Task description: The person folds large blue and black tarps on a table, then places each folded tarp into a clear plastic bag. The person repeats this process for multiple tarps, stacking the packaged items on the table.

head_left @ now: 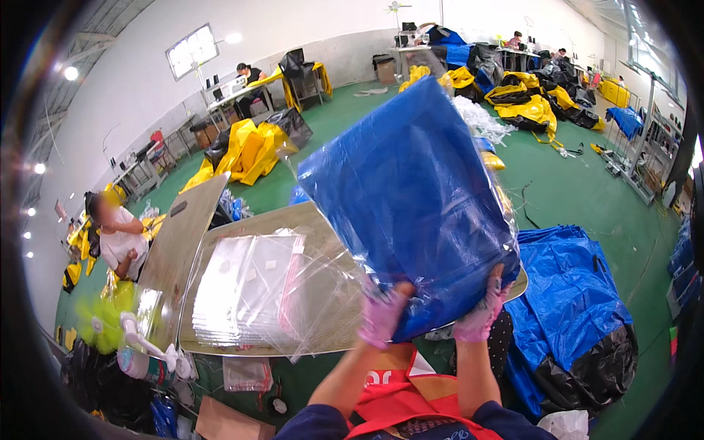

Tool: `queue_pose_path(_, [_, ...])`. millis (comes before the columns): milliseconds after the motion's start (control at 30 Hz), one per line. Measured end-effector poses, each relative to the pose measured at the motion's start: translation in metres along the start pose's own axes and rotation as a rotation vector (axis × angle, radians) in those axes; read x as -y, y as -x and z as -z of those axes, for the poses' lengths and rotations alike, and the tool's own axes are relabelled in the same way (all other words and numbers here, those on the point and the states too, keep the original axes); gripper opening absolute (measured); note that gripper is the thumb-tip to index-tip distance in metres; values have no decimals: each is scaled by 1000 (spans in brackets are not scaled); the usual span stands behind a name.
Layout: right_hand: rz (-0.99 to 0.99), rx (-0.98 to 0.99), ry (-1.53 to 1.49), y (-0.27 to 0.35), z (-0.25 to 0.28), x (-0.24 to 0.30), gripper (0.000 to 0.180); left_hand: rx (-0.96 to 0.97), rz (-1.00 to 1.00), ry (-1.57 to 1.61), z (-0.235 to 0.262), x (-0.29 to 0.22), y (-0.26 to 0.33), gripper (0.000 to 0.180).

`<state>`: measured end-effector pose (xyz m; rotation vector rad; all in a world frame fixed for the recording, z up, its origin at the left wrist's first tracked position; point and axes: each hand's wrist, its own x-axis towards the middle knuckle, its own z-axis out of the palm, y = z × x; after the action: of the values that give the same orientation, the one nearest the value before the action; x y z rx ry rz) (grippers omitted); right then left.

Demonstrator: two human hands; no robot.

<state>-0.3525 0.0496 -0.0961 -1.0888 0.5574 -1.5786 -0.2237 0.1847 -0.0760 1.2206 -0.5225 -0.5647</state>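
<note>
A folded blue tarp (422,198) in a clear plastic bag is raised in front of me, tilted, its far corner pointing up. My left hand (383,315), in a pink and grey glove, grips its near left edge. At the near right edge my right hand (480,312), gloved the same way, holds it too, with the thumb showing on the near face. The fingers behind the bundle are hidden. Beneath it is a tabletop (330,323), where a stack of flat clear plastic bags (249,282) lies left of my left hand.
More folded blue and black tarps (565,293) are piled at my right. A green-bladed fan (110,323) stands by the table's near left corner, a cardboard box (231,420) below. A co-worker (121,235) is beyond a second tabletop (180,242). Yellow tarps (249,150) lie heaped on the floor.
</note>
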Motion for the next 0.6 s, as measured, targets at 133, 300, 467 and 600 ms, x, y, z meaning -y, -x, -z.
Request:
queue_pose_path(133, [-320,-153,-686,-41,7,6,44,561,97,-35,-24,92,67,42])
queue_pose_path(300, [353,58,153,-67,-15,78,41,692,-607,-662,-8,-37,60,63])
queue_pose_path(467, [1199,842,621,-52,-21,139,27,499,-1006,-1301,-44,-155,1,55])
queue_pose_path(600, [882,337,700,-40,3,138,60,463,-838,-1222,-36,-133,-10,35])
